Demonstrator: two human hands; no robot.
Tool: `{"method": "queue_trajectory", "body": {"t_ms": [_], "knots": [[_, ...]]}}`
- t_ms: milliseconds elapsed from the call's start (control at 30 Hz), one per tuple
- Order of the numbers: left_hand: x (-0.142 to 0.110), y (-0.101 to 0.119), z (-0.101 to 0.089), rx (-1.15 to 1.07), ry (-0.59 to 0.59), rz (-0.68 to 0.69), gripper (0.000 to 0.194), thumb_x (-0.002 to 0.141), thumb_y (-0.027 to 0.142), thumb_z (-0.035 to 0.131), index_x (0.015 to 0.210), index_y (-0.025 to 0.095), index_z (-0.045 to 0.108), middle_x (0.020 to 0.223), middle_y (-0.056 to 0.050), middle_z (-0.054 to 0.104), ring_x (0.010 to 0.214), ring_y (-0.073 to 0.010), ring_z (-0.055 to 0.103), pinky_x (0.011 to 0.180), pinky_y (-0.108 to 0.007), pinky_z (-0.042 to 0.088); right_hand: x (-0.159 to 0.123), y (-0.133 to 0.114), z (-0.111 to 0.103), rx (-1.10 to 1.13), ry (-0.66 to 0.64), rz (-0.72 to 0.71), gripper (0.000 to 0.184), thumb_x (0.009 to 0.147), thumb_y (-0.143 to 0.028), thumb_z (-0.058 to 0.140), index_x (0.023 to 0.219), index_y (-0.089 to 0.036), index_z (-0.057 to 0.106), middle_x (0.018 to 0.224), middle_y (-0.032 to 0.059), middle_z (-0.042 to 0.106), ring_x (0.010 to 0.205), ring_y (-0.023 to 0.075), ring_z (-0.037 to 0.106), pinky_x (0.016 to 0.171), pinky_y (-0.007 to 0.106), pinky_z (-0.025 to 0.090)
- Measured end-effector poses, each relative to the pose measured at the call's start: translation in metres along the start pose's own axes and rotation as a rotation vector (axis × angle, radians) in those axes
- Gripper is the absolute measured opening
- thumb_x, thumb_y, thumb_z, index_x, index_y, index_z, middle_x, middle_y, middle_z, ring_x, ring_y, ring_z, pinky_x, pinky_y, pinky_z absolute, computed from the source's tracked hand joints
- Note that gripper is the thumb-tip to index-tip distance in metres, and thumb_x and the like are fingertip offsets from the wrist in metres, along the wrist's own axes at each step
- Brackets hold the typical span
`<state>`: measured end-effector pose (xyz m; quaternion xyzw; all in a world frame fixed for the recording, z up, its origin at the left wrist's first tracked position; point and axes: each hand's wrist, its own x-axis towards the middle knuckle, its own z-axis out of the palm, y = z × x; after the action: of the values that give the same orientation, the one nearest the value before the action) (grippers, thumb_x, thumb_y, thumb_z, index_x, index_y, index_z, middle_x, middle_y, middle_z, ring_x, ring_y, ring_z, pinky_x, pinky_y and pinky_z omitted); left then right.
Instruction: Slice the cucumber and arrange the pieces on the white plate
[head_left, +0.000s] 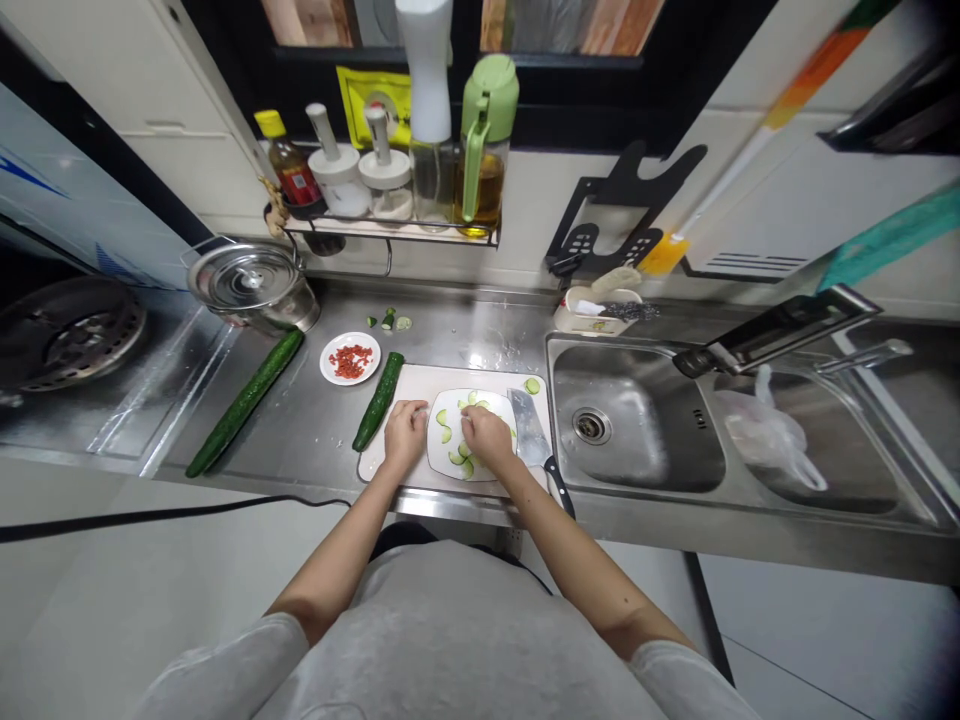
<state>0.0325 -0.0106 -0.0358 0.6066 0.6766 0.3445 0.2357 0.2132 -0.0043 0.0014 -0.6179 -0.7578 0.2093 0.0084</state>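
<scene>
A white square plate (442,462) with several thin cucumber slices (446,434) rests on a pale cutting board (412,385). My left hand (405,436) is closed, fingers curled, at the plate's left edge; whether it grips the rim or something small is hidden. Over the right half of the plate, my right hand (486,438) is closed in a pinch among the slices; its fingertips are too small to read. A kitchen knife (531,430) lies on the board's right side, handle toward me. A cut cucumber (378,402) lies across the board's left edge.
A whole cucumber (246,402) and a small plate of chopped red pieces (350,358) are on the left counter. A lidded steel pot (251,285) stands behind them. To the right are the sink (637,420) and faucet (780,330). A condiment rack (390,230) hangs above.
</scene>
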Motion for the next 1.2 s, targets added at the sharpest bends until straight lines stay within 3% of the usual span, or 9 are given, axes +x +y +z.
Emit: {"method": "queue_trajectory", "body": {"t_ms": [200,367,700,833,967,1200], "knots": [[-0.008,-0.01,-0.003,-0.12,0.207,-0.167,0.028,0.088,0.023,0.043,0.105,0.018,0.065,0.101,-0.008,0.066,0.084,-0.0168,0.061,0.08,-0.03,0.048,0.004,-0.007,-0.001,-0.148,-0.104,-0.197,0.037,0.096,-0.023,0.036,0.125,-0.026,0.058,0.104,0.0085,0.063,0.092,0.0208,0.055,0.071,0.027,0.037],[-0.02,-0.017,-0.006,-0.009,0.135,-0.171,0.026,0.084,0.023,0.049,0.101,0.018,0.067,0.093,-0.008,0.064,0.082,-0.0186,0.061,0.079,-0.032,0.049,0.007,-0.01,0.007,-0.147,-0.109,-0.218,0.039,0.097,-0.025,0.035,0.132,-0.029,0.053,0.109,0.0082,0.062,0.093,0.0204,0.055,0.074,0.027,0.037],[-0.032,-0.012,-0.013,0.22,-0.008,-0.132,0.029,0.086,0.022,0.049,0.11,0.018,0.064,0.102,-0.01,0.061,0.093,-0.0226,0.059,0.086,-0.035,0.045,0.004,-0.013,0.003,-0.13,-0.069,-0.202,0.039,0.096,-0.025,0.038,0.131,-0.027,0.055,0.102,0.0081,0.063,0.091,0.0208,0.057,0.07,0.026,0.04],[-0.031,-0.007,-0.013,0.401,-0.05,-0.15,0.034,0.084,0.032,0.057,0.114,0.017,0.061,0.105,-0.013,0.058,0.101,-0.027,0.056,0.088,-0.038,0.042,-0.004,-0.003,-0.009,0.024,0.061,-0.13,0.039,0.096,-0.028,0.038,0.13,-0.026,0.056,0.106,0.0068,0.063,0.094,0.0184,0.058,0.073,0.025,0.042],[-0.029,-0.004,-0.013,0.436,-0.096,-0.161,0.028,0.084,0.034,0.057,0.106,0.018,0.062,0.103,-0.011,0.056,0.1,-0.0261,0.055,0.087,-0.037,0.041,-0.025,0.025,-0.018,0.228,0.24,-0.028,0.038,0.094,-0.031,0.038,0.122,-0.022,0.062,0.102,0.0067,0.066,0.088,0.0176,0.061,0.077,0.026,0.044],[-0.028,-0.004,-0.013,0.374,-0.088,-0.165,0.017,0.08,0.028,0.06,0.095,0.019,0.06,0.098,-0.009,0.06,0.097,-0.024,0.057,0.081,-0.033,0.041,-0.07,0.073,-0.007,0.408,0.415,0.057,0.034,0.09,-0.033,0.041,0.106,-0.02,0.068,0.104,0.0098,0.069,0.091,0.0215,0.063,0.084,0.034,0.047]]}}
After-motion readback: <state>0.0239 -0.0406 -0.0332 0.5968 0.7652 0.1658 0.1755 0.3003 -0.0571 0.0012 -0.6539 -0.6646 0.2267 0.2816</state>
